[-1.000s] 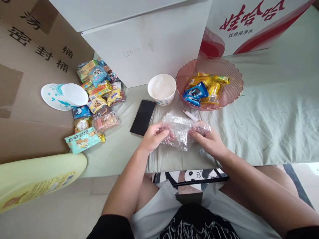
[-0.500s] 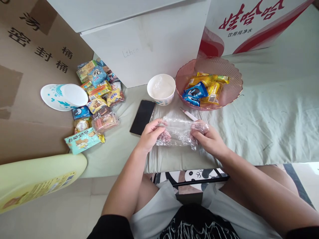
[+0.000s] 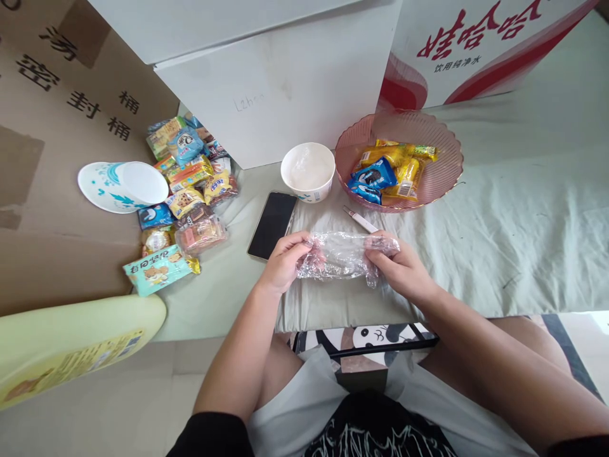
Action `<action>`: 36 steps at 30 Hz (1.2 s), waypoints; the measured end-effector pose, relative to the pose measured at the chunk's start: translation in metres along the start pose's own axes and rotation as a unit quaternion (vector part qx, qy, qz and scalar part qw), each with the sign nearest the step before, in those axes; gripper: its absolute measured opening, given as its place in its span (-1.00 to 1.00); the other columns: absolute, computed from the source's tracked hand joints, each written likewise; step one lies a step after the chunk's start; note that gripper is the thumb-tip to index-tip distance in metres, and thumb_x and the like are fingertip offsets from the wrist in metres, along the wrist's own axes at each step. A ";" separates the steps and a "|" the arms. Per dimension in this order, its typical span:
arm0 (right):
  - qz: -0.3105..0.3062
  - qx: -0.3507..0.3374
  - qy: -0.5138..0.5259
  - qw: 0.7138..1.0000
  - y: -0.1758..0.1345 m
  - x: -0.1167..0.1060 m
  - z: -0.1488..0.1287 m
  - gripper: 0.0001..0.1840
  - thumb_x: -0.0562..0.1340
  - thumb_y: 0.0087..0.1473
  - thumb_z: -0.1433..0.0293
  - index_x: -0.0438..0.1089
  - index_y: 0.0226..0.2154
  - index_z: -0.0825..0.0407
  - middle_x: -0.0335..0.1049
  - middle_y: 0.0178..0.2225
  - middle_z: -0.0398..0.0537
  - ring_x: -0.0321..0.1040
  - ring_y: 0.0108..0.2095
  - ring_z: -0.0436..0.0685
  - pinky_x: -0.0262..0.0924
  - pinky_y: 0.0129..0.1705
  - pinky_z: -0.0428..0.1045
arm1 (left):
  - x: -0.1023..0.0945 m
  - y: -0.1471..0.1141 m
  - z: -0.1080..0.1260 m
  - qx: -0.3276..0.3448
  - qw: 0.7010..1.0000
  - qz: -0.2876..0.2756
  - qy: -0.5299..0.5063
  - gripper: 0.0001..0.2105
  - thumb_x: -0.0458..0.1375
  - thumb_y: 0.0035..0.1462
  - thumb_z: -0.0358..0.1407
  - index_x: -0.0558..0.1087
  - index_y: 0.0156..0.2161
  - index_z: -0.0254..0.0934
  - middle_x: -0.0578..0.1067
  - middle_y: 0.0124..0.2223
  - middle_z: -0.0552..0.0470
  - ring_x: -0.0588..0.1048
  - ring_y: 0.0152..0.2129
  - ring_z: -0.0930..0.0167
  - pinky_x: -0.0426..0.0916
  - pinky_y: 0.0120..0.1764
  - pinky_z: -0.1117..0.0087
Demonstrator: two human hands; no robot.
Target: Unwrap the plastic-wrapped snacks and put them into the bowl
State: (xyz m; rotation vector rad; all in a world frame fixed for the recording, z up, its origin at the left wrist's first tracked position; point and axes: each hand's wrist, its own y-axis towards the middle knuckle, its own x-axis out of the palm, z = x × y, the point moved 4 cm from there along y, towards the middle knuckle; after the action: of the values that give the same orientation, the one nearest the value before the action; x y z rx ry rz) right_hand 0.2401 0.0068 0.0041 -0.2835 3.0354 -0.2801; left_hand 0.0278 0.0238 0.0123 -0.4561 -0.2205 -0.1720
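Observation:
A crumpled sheet of clear plastic wrap [image 3: 340, 254] stretches between my two hands above the cloth. My left hand [image 3: 288, 260] pinches its left end, and my right hand [image 3: 392, 260] grips the right end, where some film bunches over the fingers. Just beyond the right hand lies a thin white pen-like tool [image 3: 360, 219], its near end hidden by that hand. Left of the film, a dark phone [image 3: 272, 225] rests flat. Behind it stands a white paper bowl [image 3: 308, 171] with clear film inside.
A pink ribbed bowl [image 3: 442, 171] holds several yellow and blue snack packets. On the left, several wrapped snacks [image 3: 188, 200] lie piled beside tipped paper bowls [image 3: 121, 186]. A white box [image 3: 276, 95], a brown carton [image 3: 71, 190] and a red-and-white carton [image 3: 457, 63] stand around; a yellow bottle [image 3: 85, 343] is near left.
The plastic wrap's upper edge has dropped slightly and the sheet looks a little flatter between my hands. Both hands keep their hold, almost in the same place.

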 end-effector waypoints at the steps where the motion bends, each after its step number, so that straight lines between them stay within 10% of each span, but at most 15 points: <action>1: 0.001 0.001 -0.004 1.000 0.000 0.000 0.000 -0.76 0.26 0.10 0.17 0.32 -0.39 0.00 0.31 -0.56 -0.21 0.21 -0.55 0.00 0.14 -0.45 -0.04 | -0.001 0.000 -0.001 -0.002 1.000 -0.003 -0.002 -0.83 0.28 -0.14 -0.23 0.48 -0.45 -0.30 0.53 -0.57 0.06 0.48 -0.64 0.44 0.42 -0.52 0.43; 15: -0.013 -0.018 -0.034 0.999 0.000 0.000 -0.002 -0.74 0.22 0.15 0.17 0.31 -0.44 -0.02 0.31 -0.57 -0.20 0.20 -0.54 0.01 0.15 -0.42 -0.02 | 0.000 0.000 -0.003 -0.011 1.000 -0.024 0.008 -0.59 0.36 -0.07 0.04 0.42 -0.45 -0.29 0.49 -0.52 0.05 0.48 -0.59 0.42 0.43 -0.49 0.39; 36: -0.018 -0.018 -0.056 0.998 0.000 0.000 -0.003 -0.76 0.20 0.16 0.20 0.32 -0.45 -0.02 0.34 -0.55 -0.18 0.22 -0.52 0.02 0.13 -0.41 -0.02 | 0.002 -0.002 -0.002 -0.013 0.999 -0.026 0.025 -0.69 0.37 -0.09 -0.10 0.42 -0.44 -0.27 0.51 -0.51 0.10 0.48 -0.58 0.46 0.44 -0.44 0.42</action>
State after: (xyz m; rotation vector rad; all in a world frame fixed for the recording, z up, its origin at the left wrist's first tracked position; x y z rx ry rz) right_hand 0.2395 0.0069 0.0071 -0.3445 2.9288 -0.2046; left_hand 0.0295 0.0210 0.0122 -0.4717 -0.1819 -0.2374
